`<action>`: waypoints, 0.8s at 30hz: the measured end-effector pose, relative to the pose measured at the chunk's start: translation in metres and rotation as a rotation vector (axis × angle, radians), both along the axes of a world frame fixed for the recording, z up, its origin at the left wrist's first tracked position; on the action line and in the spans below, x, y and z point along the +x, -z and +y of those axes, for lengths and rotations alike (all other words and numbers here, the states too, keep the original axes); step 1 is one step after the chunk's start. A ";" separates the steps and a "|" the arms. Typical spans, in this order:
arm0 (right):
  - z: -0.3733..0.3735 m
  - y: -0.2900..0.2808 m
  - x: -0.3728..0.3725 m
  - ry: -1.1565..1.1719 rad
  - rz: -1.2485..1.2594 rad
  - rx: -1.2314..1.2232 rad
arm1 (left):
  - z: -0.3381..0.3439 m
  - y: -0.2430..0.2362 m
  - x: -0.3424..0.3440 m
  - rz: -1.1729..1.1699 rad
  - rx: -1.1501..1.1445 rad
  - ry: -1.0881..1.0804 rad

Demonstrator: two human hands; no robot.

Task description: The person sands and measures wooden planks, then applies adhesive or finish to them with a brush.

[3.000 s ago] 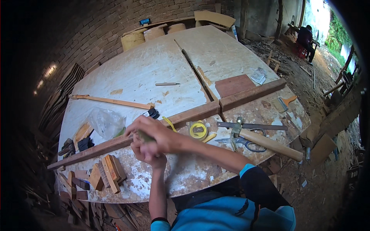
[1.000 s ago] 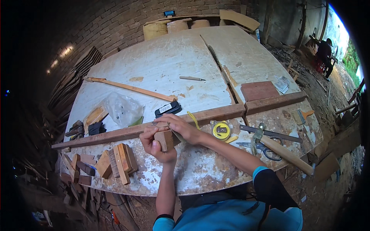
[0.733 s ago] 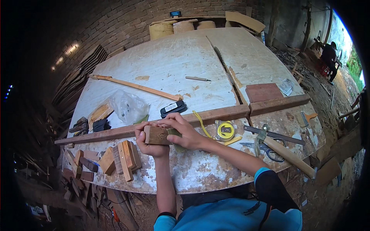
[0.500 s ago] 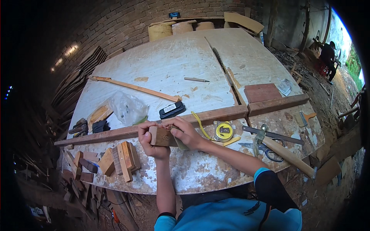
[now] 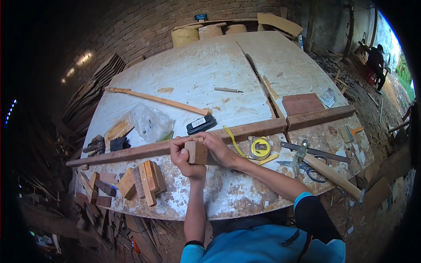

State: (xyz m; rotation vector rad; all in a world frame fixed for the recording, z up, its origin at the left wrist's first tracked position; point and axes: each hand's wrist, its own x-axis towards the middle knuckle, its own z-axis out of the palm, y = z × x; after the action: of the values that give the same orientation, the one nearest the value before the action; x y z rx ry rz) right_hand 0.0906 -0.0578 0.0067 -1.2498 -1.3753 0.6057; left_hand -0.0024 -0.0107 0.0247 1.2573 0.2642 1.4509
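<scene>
Above the near edge of the table, both my hands hold a brown wooden block (image 5: 198, 153) with its end grain toward me. My left hand (image 5: 186, 160) is closed round its left side, thumb on the near end. On the right and top of the block lies my right hand (image 5: 221, 151), fingers bent over it; a thin grey-green sheet of sandpaper is pinched there, mostly hidden now behind the block and fingers. Just beyond my hands is a black case with a white label (image 5: 201, 124). A yellow tape measure (image 5: 259, 147) lies right of my right hand.
A long wooden bar (image 5: 123, 153) crosses the table. At right lie a hammer (image 5: 329, 171), scissors (image 5: 316, 174) and a brush (image 5: 353, 131). Several wood blocks (image 5: 149, 179) sit at left, near a plastic bag (image 5: 151, 122). A slot (image 5: 258, 74) splits the tabletop. Someone sits far right.
My right hand has shifted on the block, and the sandpaper that hung beside its near end is now mostly out of sight. The whole view has moved slightly.
</scene>
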 end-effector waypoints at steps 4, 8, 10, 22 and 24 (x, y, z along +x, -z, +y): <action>0.004 0.007 0.001 0.000 -0.072 0.256 | 0.005 0.006 0.001 0.046 0.033 0.030; 0.011 0.001 -0.003 0.063 -0.047 0.114 | 0.014 0.007 -0.002 -0.032 -0.072 -0.026; 0.013 -0.003 -0.004 -0.064 0.117 0.000 | 0.018 0.007 -0.003 -0.032 -0.046 -0.030; 0.020 -0.017 -0.013 0.030 -0.139 0.201 | 0.032 0.016 0.001 -0.058 -0.068 -0.056; 0.016 -0.020 -0.011 0.035 -0.222 0.184 | 0.034 0.017 -0.003 -0.052 -0.067 -0.038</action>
State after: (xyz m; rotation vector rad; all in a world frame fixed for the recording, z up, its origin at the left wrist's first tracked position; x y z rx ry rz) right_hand 0.0795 -0.0414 0.0267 -1.2152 -1.5521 0.3141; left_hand -0.0053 0.0237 0.0073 1.1644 0.3008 1.4925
